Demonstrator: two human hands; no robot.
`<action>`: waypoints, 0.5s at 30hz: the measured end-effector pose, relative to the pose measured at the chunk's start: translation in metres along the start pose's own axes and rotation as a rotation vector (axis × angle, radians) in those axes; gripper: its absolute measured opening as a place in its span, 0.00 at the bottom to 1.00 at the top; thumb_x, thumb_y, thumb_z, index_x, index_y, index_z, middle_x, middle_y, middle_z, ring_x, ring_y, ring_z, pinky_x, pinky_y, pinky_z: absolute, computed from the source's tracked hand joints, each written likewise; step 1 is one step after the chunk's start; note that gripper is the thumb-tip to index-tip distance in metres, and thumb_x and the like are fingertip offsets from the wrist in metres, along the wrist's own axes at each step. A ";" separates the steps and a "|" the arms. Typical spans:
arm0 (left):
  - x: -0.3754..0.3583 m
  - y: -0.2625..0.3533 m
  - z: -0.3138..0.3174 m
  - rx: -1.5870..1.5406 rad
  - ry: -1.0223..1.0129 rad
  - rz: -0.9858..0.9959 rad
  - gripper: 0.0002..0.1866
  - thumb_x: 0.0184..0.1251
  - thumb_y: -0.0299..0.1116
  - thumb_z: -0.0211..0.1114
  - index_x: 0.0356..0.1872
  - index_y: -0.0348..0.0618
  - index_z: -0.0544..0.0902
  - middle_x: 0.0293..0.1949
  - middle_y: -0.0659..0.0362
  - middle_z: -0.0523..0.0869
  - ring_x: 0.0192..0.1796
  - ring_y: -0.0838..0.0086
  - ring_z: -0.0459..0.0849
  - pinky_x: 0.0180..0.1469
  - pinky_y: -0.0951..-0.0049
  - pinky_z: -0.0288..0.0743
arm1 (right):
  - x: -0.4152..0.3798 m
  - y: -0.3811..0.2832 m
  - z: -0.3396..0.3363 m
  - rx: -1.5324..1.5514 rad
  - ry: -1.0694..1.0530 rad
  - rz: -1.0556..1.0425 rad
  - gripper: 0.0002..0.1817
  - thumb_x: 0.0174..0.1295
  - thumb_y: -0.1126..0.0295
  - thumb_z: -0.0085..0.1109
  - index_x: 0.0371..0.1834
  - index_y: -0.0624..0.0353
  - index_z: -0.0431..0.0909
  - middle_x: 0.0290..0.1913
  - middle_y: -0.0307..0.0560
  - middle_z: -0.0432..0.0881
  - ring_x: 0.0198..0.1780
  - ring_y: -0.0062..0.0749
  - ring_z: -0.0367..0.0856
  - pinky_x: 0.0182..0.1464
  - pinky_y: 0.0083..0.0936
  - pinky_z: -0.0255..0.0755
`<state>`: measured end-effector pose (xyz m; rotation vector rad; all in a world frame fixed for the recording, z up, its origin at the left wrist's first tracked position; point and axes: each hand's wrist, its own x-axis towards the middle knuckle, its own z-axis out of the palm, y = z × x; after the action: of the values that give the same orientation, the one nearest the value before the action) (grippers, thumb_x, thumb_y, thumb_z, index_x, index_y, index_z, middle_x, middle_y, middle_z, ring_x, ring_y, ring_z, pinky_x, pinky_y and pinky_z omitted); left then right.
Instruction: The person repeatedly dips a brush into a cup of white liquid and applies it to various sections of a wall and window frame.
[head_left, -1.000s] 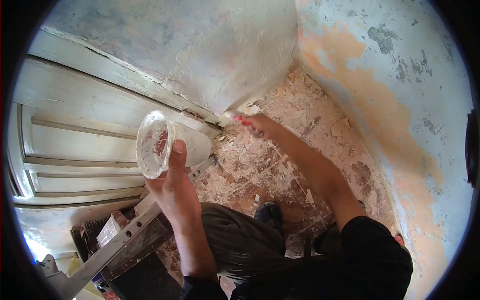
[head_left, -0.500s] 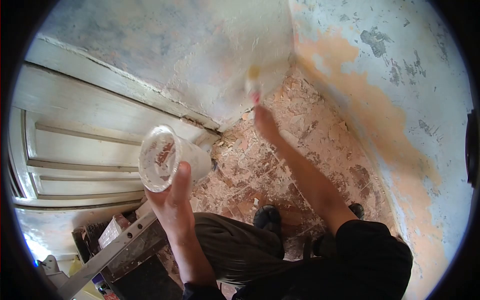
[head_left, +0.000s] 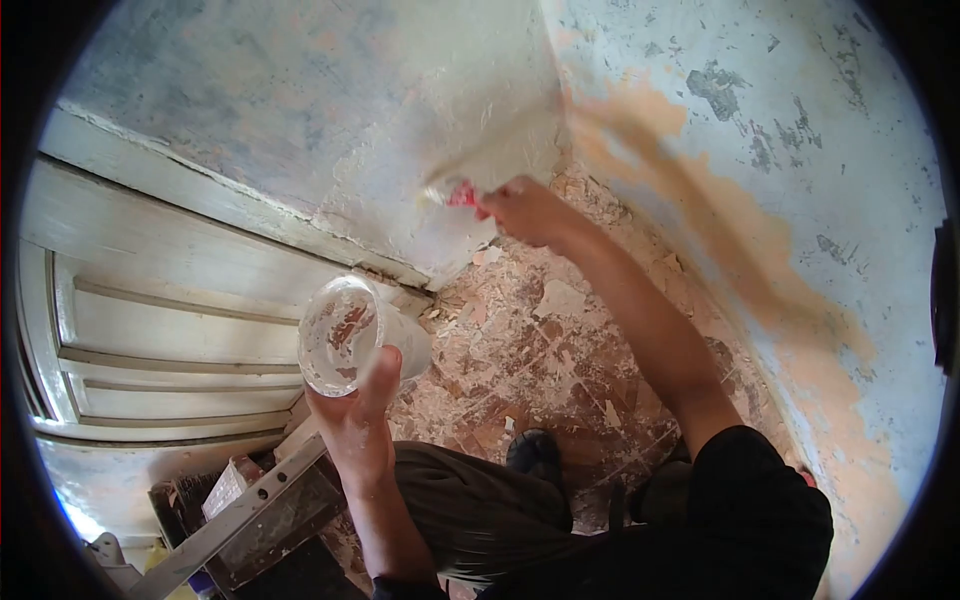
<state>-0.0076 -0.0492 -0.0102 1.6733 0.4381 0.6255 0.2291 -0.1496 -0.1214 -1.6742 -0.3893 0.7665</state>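
In my left hand [head_left: 358, 428] is a whitish plastic tub [head_left: 405, 335], tilted so its mouth faces up toward me; smears and reddish-brown patches show inside. My thumb presses on its side near the rim. My right hand [head_left: 530, 212] grips a paintbrush [head_left: 458, 194] by its red handle, the pale bristles pointing left. The bristle end is at the patchy pale wall [head_left: 380, 130], low and near the corner; whether it touches is hard to tell.
Left is a white panelled door [head_left: 180, 325] with its frame. Flakes litter the reddish floor [head_left: 540, 350]. A blue wall [head_left: 800, 200] with orange patches rises at right. A metal bar with holes [head_left: 235, 510] crosses the lower left by dark boxes. My shoe [head_left: 535, 455] stands below.
My right hand has swung the brush from pointing up near the corner to pointing left, lower on the wall. The tub in my left hand sits slightly lower and farther right in view.
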 end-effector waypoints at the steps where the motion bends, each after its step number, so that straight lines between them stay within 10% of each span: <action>1: 0.001 0.000 0.001 -0.022 0.018 -0.011 0.37 0.60 0.31 0.73 0.67 0.30 0.64 0.62 0.48 0.74 0.63 0.64 0.74 0.66 0.62 0.66 | -0.014 -0.019 -0.014 0.019 -0.006 -0.056 0.20 0.73 0.54 0.48 0.42 0.62 0.80 0.18 0.30 0.67 0.17 0.15 0.60 0.19 0.18 0.56; 8: -0.002 0.004 -0.005 -0.017 0.047 -0.016 0.36 0.62 0.30 0.71 0.67 0.29 0.64 0.62 0.47 0.74 0.63 0.63 0.74 0.66 0.62 0.65 | 0.006 0.029 0.013 0.098 0.406 -0.532 0.19 0.73 0.55 0.46 0.38 0.62 0.78 0.19 0.41 0.71 0.20 0.23 0.67 0.25 0.28 0.64; 12: -0.004 0.006 -0.002 -0.012 0.039 0.017 0.36 0.61 0.30 0.72 0.67 0.29 0.64 0.62 0.47 0.75 0.63 0.63 0.74 0.65 0.61 0.67 | 0.028 0.150 0.098 -0.030 0.332 -0.346 0.24 0.71 0.50 0.45 0.37 0.64 0.76 0.27 0.60 0.80 0.28 0.55 0.77 0.34 0.42 0.70; 15: -0.005 0.008 0.001 -0.038 0.021 0.016 0.36 0.61 0.30 0.72 0.67 0.29 0.65 0.62 0.47 0.75 0.62 0.64 0.74 0.65 0.62 0.67 | 0.027 0.206 0.126 -0.080 0.111 -0.152 0.25 0.71 0.49 0.45 0.39 0.65 0.78 0.27 0.56 0.79 0.29 0.45 0.77 0.35 0.40 0.71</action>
<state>-0.0114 -0.0542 -0.0036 1.6372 0.4256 0.6600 0.1338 -0.0911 -0.3376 -1.7314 -0.4686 0.5498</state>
